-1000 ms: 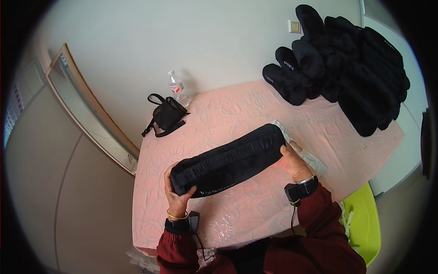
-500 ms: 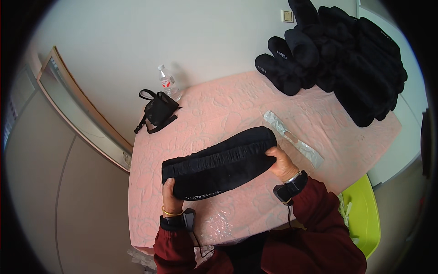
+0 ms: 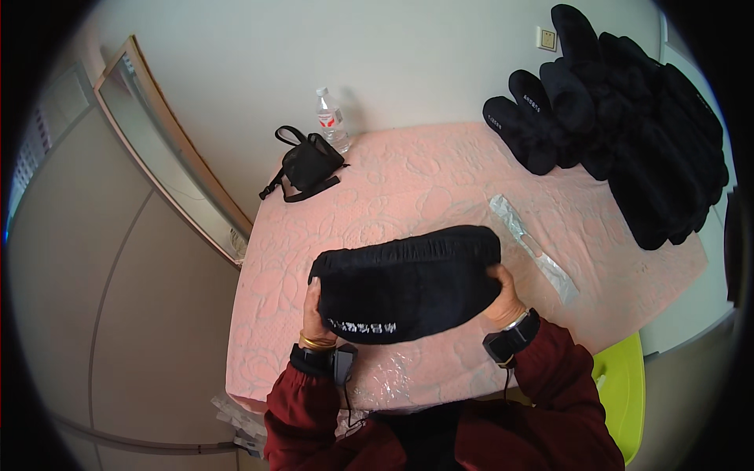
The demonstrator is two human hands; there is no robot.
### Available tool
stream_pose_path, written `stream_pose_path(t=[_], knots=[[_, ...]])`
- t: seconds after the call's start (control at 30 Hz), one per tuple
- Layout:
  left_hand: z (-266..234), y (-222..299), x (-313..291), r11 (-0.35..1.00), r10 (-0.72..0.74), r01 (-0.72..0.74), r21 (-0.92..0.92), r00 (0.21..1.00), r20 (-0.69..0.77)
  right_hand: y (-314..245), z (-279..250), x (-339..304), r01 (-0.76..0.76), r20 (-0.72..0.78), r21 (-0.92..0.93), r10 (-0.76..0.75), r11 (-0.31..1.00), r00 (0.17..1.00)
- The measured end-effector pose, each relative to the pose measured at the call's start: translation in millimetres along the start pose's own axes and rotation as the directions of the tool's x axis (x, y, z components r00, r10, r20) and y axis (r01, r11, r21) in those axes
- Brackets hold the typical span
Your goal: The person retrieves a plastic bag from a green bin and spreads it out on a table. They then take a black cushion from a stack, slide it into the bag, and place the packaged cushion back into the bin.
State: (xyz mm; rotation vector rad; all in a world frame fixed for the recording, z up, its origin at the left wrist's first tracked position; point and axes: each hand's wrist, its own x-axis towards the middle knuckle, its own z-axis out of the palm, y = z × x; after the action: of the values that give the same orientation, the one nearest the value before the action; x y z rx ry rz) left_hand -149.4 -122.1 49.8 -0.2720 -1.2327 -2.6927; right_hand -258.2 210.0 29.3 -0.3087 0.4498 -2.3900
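Observation:
A long black fabric cover (image 3: 408, 290) with rounded ends is held up over the table, between my two hands. Its far edge is gathered as if elasticated, and white lettering runs along the near left side. My left hand (image 3: 312, 314) grips its left end, the thumb on top and the other fingers hidden beneath. At the opposite end my right hand (image 3: 505, 300) is closed on the cover, slightly blurred. A flattened strip of clear plastic wrapping (image 3: 534, 250) lies on the table just beyond my right hand.
Similar black pieces form a big pile (image 3: 628, 133) at the far right. A small black bag (image 3: 310, 163) and a water bottle (image 3: 331, 122) stand at the far left of the pink-covered table (image 3: 416, 177). A leaning mirror (image 3: 169, 149) is left, a lime-green bin (image 3: 624, 392) lower right.
The cover has tipped so that more of its broad lettered side shows and the gathered edge has turned away. Both hands keep hold of its ends. The whole view has shifted a little.

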Motion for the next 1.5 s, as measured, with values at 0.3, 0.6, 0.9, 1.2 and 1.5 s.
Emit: stream_pose_path(t=[0.3, 0.6, 0.9, 1.2, 1.5], knots=[[1, 8, 2, 0.986, 0.059, -0.07, 0.153, 0.995, 0.075, -28, 38, 14, 0.221, -0.111, -0.389, -0.284, 0.894, 0.952], [34, 11, 11, 0.974, 0.041, -0.037, 0.222, 0.999, -0.014, -46, -28, 8, 0.226, -0.034, -0.418, -0.264, 0.88, 0.964], [39, 21, 5, 0.97, 0.002, -0.002, 0.245, 1.0, 0.002, -48, -32, 8, 0.276, -0.163, -0.557, -0.429, 0.783, 0.889], [38, 22, 11, 0.875, 0.121, -0.135, 0.464, 0.991, 0.061, -49, -20, 13, 0.275, -0.144, -0.537, -0.408, 0.797, 0.902], [41, 30, 9, 0.853, 0.18, -0.188, 0.487, 0.982, 0.062, -46, -27, 11, 0.249, -0.143, -0.598, -0.407, 0.762, 0.902]])
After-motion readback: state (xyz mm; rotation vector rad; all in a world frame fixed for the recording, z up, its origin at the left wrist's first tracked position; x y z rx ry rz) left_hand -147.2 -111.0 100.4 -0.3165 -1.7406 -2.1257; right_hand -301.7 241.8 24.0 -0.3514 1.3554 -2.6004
